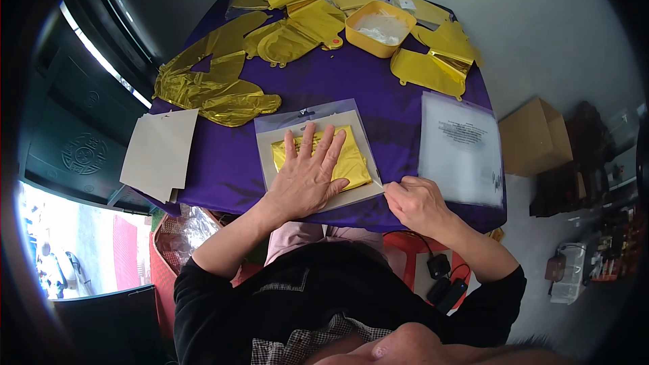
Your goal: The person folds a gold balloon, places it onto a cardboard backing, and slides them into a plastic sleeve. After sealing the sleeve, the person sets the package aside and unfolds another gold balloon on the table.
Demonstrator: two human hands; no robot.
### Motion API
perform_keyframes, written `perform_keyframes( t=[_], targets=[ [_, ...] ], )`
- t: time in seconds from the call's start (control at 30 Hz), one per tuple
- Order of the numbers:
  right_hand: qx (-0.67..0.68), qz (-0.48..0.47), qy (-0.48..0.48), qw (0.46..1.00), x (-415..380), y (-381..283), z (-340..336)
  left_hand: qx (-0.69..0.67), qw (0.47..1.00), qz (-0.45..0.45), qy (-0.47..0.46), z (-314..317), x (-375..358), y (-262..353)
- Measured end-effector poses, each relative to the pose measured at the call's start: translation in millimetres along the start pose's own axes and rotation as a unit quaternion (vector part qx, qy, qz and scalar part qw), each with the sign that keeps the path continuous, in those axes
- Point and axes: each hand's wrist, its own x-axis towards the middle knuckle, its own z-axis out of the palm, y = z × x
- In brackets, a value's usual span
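Observation:
A clear plastic bag [346, 109] lies on the purple cloth in front of me, with a beige card and a folded gold foil balloon [356, 163] in it. My left hand [304, 174] rests flat on the foil with its fingers spread, covering part of it. At the bag's lower right corner, my right hand [414, 204] is closed, its thumb and forefinger pinching the edge.
Gold foil balloons [216, 78] spread across the table's left and back. A yellow tub [368, 47] holds white pieces. Beige cards [159, 152] lie left, a stack of clear bags [461, 162] right. A cardboard box [537, 138] stands beyond the table.

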Motion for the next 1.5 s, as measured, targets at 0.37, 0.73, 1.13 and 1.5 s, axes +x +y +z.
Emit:
perform_keyframes(
  t=[0.37, 0.73, 1.13, 1.5],
  targets=[
    [-0.019, 0.030, 0.047, 0.998, -7, -8, 1, 0.026, 0.999, -0.001, -0.019, 0, 1, 2],
    [-0.092, 0.072, 0.038, 0.992, -6, -18, 17, 0.021, 1.000, -0.003, -0.014, 1, 0, 1],
    [-0.106, -0.027, 0.088, 0.990, 5, -1, 14, 0.013, 1.000, 0.001, -0.022, -2, 1, 1],
    [-0.032, -0.082, 0.079, 0.993, 5, 15, 11, 0.020, 0.999, 0.024, -0.005, 4, 1, 0]
  ],
)
